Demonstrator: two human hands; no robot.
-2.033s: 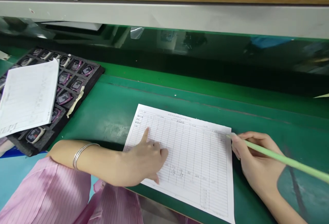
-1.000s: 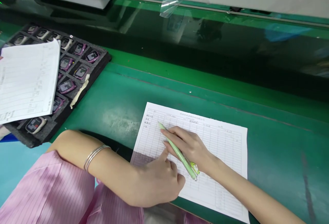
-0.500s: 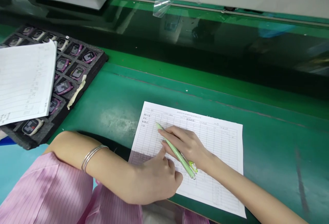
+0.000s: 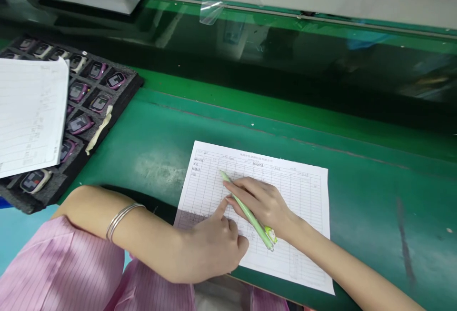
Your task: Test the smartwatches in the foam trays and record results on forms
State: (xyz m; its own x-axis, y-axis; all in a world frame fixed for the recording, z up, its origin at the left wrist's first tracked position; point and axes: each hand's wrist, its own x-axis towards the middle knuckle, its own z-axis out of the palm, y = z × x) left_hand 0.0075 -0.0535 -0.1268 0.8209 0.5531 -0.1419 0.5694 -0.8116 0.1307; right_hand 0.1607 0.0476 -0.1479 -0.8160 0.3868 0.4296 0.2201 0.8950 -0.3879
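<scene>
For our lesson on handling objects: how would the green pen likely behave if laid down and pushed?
The green pen looks slim and rounded, so it would probably roll. The yellow-green ornament near its upper end might stop that roll early. It is probably light, given how slender it looks in the right hand.

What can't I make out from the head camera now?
Head view:
Form: entries mostly too small to read; middle partly hidden by left hand and right hand.
Pen: tip too small to tell whether it touches.
Tray: partly hidden by sheet; left end cut off by picture edge.
</scene>
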